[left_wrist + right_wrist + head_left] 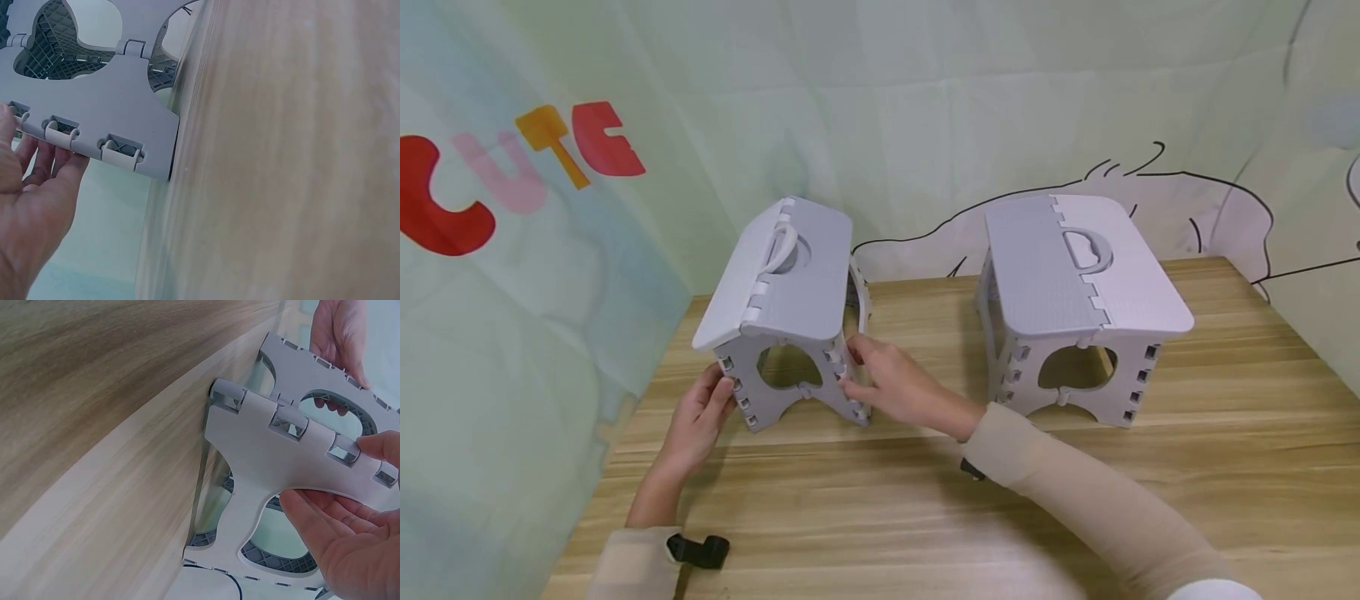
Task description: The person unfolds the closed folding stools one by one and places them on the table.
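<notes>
A grey and white folding step stool stands on the table at the left, its two top halves bent into a ridge along the hinge line. My left hand grips the left edge of its front leg panel, thumb in front and fingers behind. At the right front corner, my right hand holds the white side panel, with the thumb on the hinged edge and the fingers at the cutout. The carry handle sits in the top.
A second folding step stool stands at the right with its top flat. Both stools are on a wood-grain table. A printed cloth backdrop hangs behind and at the left, close to the table's edges.
</notes>
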The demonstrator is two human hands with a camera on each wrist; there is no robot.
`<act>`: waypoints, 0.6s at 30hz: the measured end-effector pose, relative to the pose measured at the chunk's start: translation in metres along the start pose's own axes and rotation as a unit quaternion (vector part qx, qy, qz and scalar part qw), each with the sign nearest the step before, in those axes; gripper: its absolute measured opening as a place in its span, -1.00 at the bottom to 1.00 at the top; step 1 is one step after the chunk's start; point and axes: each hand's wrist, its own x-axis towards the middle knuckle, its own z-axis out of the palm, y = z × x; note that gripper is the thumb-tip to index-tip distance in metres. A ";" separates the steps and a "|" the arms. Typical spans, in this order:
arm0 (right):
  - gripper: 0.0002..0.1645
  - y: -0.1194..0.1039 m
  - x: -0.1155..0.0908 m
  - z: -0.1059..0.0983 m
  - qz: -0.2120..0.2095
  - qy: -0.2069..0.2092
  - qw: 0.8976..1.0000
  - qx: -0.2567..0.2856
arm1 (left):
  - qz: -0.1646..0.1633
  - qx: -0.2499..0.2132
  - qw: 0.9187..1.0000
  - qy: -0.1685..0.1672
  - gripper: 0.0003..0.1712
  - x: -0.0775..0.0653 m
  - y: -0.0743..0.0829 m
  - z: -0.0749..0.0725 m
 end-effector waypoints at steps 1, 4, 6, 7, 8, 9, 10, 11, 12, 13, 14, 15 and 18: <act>-0.64 0.000 0.000 0.000 0.002 0.000 1.000 0.000 | 0.000 -0.001 1.000 -0.001 -0.68 0.000 0.000 0.000; -0.64 0.000 -0.001 -0.001 0.007 -0.001 1.000 0.001 | 0.003 -0.001 1.000 -0.002 -0.67 0.000 0.000 0.000; -0.64 0.000 -0.001 -0.001 0.009 -0.001 1.000 0.003 | 0.005 -0.001 1.000 -0.002 -0.67 0.000 0.000 0.000; -0.64 0.000 -0.002 -0.001 0.011 -0.001 1.000 0.004 | 0.006 -0.001 1.000 -0.002 -0.67 0.000 0.001 0.000; -0.64 0.001 -0.002 -0.001 0.011 0.000 1.000 0.005 | 0.007 0.001 1.000 -0.001 -0.67 0.000 0.001 0.000; -0.64 0.001 -0.002 -0.002 0.012 0.000 1.000 0.006 | 0.007 0.004 1.000 -0.001 -0.67 0.000 0.001 0.000; -0.64 0.001 -0.002 -0.002 0.012 0.000 1.000 0.006 | 0.006 0.006 1.000 0.000 -0.67 0.001 0.001 0.000; -0.64 0.001 -0.003 -0.002 0.012 0.001 1.000 0.007 | 0.006 0.008 1.000 0.000 -0.67 0.001 0.001 0.000; -0.64 0.001 -0.003 -0.002 0.012 0.001 1.000 0.007 | 0.005 0.009 1.000 0.000 -0.67 0.001 0.001 0.000; -0.63 0.002 -0.003 -0.002 0.012 0.002 1.000 0.008 | 0.004 0.011 1.000 0.000 -0.67 0.001 0.000 0.000; -0.63 0.002 -0.003 -0.002 0.011 0.002 1.000 0.007 | 0.003 0.013 1.000 0.001 -0.67 0.001 0.000 0.000; -0.63 0.002 -0.003 -0.002 0.011 0.003 1.000 0.007 | 0.002 0.012 1.000 0.001 -0.68 0.001 0.000 0.000; -0.63 0.003 -0.003 -0.002 0.011 0.004 1.000 0.007 | 0.001 0.008 1.000 0.001 -0.67 0.001 -0.001 0.000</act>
